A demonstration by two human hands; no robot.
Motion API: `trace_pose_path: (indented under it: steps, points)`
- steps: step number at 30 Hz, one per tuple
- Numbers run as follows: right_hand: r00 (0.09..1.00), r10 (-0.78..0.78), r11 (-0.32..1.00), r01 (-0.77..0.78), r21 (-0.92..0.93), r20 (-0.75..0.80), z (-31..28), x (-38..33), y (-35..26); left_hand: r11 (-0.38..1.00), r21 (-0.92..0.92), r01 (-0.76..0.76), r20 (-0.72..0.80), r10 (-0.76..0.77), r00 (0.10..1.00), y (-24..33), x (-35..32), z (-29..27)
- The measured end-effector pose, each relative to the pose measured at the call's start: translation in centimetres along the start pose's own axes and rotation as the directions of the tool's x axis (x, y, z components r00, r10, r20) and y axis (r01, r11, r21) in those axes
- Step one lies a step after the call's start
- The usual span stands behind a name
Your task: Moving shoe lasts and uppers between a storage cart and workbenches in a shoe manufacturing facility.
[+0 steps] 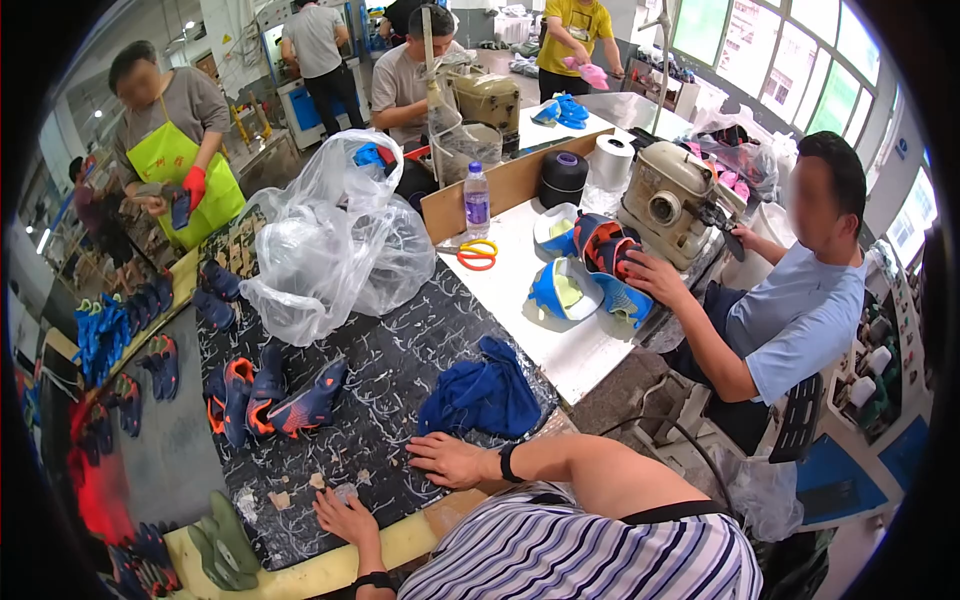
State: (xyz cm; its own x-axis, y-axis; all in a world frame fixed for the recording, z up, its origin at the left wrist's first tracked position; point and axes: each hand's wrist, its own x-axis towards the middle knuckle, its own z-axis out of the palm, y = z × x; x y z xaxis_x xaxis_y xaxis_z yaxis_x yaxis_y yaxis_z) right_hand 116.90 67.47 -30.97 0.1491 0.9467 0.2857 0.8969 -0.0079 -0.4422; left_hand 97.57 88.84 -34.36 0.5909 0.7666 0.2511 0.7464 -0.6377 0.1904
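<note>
My left hand lies flat on the black patterned worktop, fingers spread. Small beige scraps are scattered beside its fingertips. Palm down near the worktop's front edge, my right hand has its fingers stretched out and holds nothing. Just beyond it sits a crumpled dark blue cloth; whether the hand touches it I cannot tell. Farther left stand several navy and orange shoes in a cluster.
A large clear plastic bag bulges at the worktop's back. On the white table are orange scissors, a bottle and blue shoe uppers. A person at right works at a sewing machine. Green shoe forms lie left.
</note>
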Motion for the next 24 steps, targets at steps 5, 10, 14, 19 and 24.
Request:
trace_pose_path:
  steps: [5,10,14,19,24]
  points:
    - [0.998,-0.011,1.0,0.012,0.014,-0.067,0.5,-0.1,0.6,1.0,0.008,-0.024,-0.046,0.024,0.999,-0.3,0.2,0.9]
    - [0.993,-0.041,0.999,0.039,-0.021,-0.108,-0.2,0.1,1.0,0.998,0.059,-0.029,0.008,0.028,1.0,0.1,0.5,0.8]
    - [0.995,-0.023,1.0,0.021,-0.02,-0.102,0.4,-0.2,1.1,0.996,0.079,-0.029,0.017,0.028,0.999,0.1,0.5,0.8]
    - [0.997,-0.015,1.0,0.013,-0.022,-0.074,0.4,-0.3,0.9,0.994,0.108,-0.027,0.01,0.026,1.0,-0.3,0.3,1.0]
    - [0.997,-0.011,1.0,0.01,-0.013,-0.077,0.6,-0.2,0.8,0.997,0.066,-0.035,-0.03,0.037,0.999,-0.4,0.3,1.1]
